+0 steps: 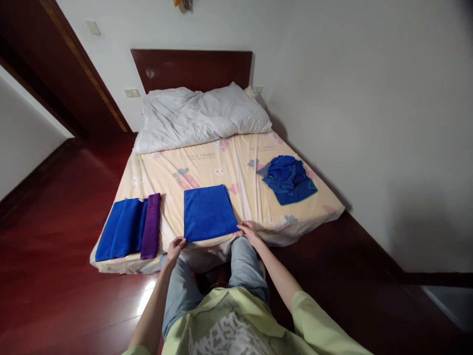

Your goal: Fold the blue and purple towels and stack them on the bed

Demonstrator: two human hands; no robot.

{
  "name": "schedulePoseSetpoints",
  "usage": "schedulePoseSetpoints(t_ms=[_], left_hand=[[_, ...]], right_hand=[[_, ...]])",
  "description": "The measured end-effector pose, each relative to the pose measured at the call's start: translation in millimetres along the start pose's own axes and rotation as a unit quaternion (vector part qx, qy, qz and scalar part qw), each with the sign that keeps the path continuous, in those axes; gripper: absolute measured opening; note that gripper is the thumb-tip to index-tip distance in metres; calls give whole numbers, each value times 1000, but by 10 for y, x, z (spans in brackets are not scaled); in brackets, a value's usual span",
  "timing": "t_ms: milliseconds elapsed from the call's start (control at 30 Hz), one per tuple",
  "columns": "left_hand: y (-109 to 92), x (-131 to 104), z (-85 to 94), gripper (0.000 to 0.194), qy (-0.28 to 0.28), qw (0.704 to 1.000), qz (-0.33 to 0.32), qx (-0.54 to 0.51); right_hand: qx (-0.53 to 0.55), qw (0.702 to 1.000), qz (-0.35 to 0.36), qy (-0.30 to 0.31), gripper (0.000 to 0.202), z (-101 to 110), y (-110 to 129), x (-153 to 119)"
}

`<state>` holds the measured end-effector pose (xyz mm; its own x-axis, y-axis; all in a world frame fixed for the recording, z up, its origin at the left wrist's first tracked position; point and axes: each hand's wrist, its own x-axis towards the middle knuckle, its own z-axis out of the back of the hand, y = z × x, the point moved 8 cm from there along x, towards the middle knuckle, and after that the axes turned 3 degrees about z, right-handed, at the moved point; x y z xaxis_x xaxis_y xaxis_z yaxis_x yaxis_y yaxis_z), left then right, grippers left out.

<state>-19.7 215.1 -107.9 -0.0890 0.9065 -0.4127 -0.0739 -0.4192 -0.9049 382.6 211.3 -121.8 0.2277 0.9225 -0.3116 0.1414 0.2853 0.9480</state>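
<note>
A blue towel (210, 213) lies spread flat near the front edge of the bed. My left hand (175, 250) pinches its near left corner, and my right hand (248, 231) pinches the near right corner. Left of it rest folded blue towels (120, 229), overlapping side by side, with a folded purple towel (151, 226) along their right side. A crumpled heap of blue cloths (286, 177) sits on the right part of the bed; how many it holds I cannot tell.
The bed (170, 167) wears a cream sheet with carrot and rabbit prints. A white quilt (203, 118) is bunched against the dark wooden headboard (195, 69). A wall (369, 148) runs along the right side, and reddish floor (55, 236) lies on the left.
</note>
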Motion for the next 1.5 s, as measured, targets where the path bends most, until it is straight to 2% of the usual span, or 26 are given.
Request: schedulePoseSetpoints(t_ms=[200, 367, 500, 667, 800, 867, 1000, 1167, 1267, 1367, 1500], left_hand=[[-91, -44, 17, 70, 30, 999, -33, -12], [-34, -20, 63, 73, 28, 998, -17, 61], [-34, 8, 71, 71, 39, 994, -20, 100], [-43, 7, 130, 63, 58, 987, -54, 139], [35, 66, 176, 62, 86, 983, -24, 161], [27, 149, 162, 65, 96, 981, 2, 166], [-213, 474, 53, 67, 93, 980, 15, 175], [-602, 1172, -116, 64, 55, 979, 25, 197], [-772, 1654, -163, 57, 4, 971, 36, 237], [-967, 2064, -215, 46, -51, 960, 13, 274], [-1185, 2403, -332, 42, -92, 944, -32, 316]], right_hand=[[29, 999, -16, -22, 42, 71, -32, -75], [5, 1000, -26, 7, 40, 38, -85, -85], [-58, 998, -13, 19, 38, 47, -82, -77], [-155, 987, 1, 32, 23, 137, -86, -42], [-169, 983, 7, 73, 22, 108, -60, 39], [-160, 984, -3, 73, 26, 61, -37, 137], [-145, 989, 17, 16, 31, -58, 124, 530], [-194, 978, 76, -29, 25, -268, 397, 1232], [-280, 953, 108, -36, 16, -411, 565, 1635], [-366, 922, 126, -37, 17, -553, 703, 1988], [-391, 907, 146, -49, 19, -652, 786, 2325]])
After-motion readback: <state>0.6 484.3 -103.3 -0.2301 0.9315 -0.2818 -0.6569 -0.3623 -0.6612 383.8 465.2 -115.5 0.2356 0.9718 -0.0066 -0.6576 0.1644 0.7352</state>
